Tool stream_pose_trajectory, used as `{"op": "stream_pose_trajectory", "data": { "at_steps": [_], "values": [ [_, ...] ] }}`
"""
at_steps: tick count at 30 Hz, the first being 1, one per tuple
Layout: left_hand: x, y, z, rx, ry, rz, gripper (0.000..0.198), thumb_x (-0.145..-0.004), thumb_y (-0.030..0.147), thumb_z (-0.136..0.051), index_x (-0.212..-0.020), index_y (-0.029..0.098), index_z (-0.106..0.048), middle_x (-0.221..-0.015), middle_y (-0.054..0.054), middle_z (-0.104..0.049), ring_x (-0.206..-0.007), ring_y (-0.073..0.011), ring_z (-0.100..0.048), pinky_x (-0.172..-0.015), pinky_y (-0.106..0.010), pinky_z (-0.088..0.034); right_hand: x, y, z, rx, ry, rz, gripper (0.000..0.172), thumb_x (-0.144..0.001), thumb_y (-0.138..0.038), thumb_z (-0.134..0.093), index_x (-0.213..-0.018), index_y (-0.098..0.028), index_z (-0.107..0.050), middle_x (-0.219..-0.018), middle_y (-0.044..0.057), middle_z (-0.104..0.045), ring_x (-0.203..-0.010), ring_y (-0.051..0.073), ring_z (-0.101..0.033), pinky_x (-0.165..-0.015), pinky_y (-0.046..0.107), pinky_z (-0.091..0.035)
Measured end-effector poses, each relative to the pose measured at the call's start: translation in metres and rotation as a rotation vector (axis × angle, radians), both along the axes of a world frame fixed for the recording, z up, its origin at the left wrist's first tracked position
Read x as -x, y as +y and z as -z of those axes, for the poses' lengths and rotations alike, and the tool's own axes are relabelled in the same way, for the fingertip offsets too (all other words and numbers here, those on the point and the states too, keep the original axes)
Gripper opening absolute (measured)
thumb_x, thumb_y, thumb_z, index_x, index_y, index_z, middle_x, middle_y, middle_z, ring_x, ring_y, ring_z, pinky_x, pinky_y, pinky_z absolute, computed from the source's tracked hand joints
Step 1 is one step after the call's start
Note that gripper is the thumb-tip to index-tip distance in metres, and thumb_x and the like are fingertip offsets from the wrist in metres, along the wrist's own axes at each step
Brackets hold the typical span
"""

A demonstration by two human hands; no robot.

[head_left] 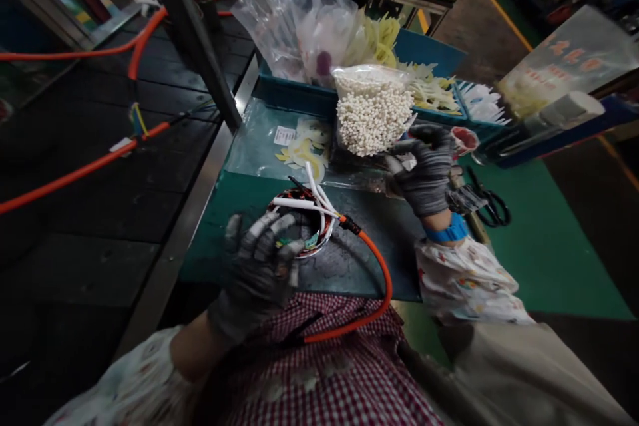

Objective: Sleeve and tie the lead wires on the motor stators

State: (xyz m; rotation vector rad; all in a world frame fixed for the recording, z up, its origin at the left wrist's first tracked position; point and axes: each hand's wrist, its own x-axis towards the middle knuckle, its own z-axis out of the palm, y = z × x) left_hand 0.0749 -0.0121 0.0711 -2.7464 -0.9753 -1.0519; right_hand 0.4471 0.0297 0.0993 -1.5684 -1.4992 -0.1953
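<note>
My left hand point(257, 273), in a dark grey glove, lies over the near side of a round wound coil point(319, 239) with its fingers spread across the rim. Several white wires point(307, 203) rise from the coil and meet an orange sheathed cable point(379, 273), which curves down across my checked apron. My right hand point(424, 170), also gloved in grey, is curled at the lower corner of a transparent bag of small white beaded parts point(372, 110). Whether it grips anything is hidden by the glove.
A blue crate point(299, 93) behind the bag holds plastic bags and pale yellow pieces. Black-handled scissors point(492, 206) lie to the right on a green mat point(549, 246). Orange cables point(74, 173) run across a dark surface on the left, beyond a metal post point(190, 33).
</note>
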Motion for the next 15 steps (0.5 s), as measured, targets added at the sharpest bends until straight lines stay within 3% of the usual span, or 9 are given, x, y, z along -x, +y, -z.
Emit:
{"op": "stream_pose_trajectory", "data": {
  "at_steps": [3, 5, 7, 9, 12, 15],
  "values": [
    [-0.011, 0.007, 0.008, 0.027, -0.041, 0.105, 0.013, -0.105, 0.033, -0.069, -0.115, 0.027, -0.064, -0.118, -0.005, -0.085, -0.122, -0.0293, -0.077, -0.134, -0.06, -0.043, 0.017, -0.023, -0.018, -0.091, 0.217, -0.155, 0.013, -0.096, -0.033, -0.083, -0.094, -0.029, -0.071, -0.101, 0.007, -0.077, -0.103, 0.029, -0.076, -0.1, 0.056, -0.064],
    [-0.014, 0.016, 0.013, 0.013, -0.071, 0.166, 0.014, -0.104, 0.036, -0.073, -0.11, 0.027, -0.063, -0.105, -0.003, -0.084, -0.11, -0.026, -0.079, -0.127, -0.055, -0.053, 0.036, -0.047, -0.039, -0.137, 0.345, -0.177, 0.012, -0.101, -0.033, -0.081, -0.1, -0.029, -0.071, -0.1, 0.005, -0.079, -0.099, 0.029, -0.081, -0.092, 0.052, -0.068],
    [-0.014, 0.023, 0.016, 0.018, -0.095, 0.186, 0.016, -0.102, 0.037, -0.075, -0.108, 0.028, -0.064, -0.108, -0.002, -0.083, -0.109, -0.0255, -0.08, -0.126, -0.057, -0.056, 0.057, -0.072, -0.058, -0.155, 0.45, -0.138, 0.009, -0.105, -0.033, -0.08, -0.103, -0.032, -0.072, -0.098, 0.003, -0.079, -0.084, 0.026, -0.081, -0.08, 0.046, -0.069],
    [-0.014, 0.026, 0.018, 0.042, -0.105, 0.215, 0.016, -0.1, 0.035, -0.076, -0.11, 0.029, -0.066, -0.112, -0.001, -0.083, -0.113, -0.0255, -0.08, -0.129, -0.059, -0.055, 0.079, -0.091, -0.068, -0.006, 0.521, -0.192, 0.01, -0.105, -0.037, -0.081, -0.106, -0.035, -0.072, -0.094, 0.0, -0.078, -0.068, 0.022, -0.076, -0.066, 0.042, -0.068],
    [-0.015, 0.026, 0.015, 0.054, -0.113, 0.229, 0.015, -0.099, 0.033, -0.076, -0.109, 0.028, -0.066, -0.111, -0.001, -0.083, -0.114, -0.0248, -0.08, -0.13, -0.06, -0.054, 0.109, -0.105, -0.059, 0.067, 0.529, -0.293, 0.014, -0.104, -0.036, -0.084, -0.102, -0.033, -0.07, -0.086, -0.003, -0.077, -0.063, 0.018, -0.075, -0.057, 0.032, -0.067],
    [-0.017, 0.025, 0.011, 0.032, -0.127, 0.223, 0.015, -0.104, 0.038, -0.072, -0.104, 0.027, -0.062, -0.106, 0.0, -0.082, -0.108, -0.0229, -0.08, -0.129, -0.059, -0.056, 0.127, -0.118, -0.035, -0.081, 0.644, -0.31, 0.015, -0.106, -0.027, -0.082, -0.099, -0.03, -0.069, -0.083, -0.004, -0.082, -0.065, 0.018, -0.081, -0.06, 0.029, -0.069]
  ]
}}
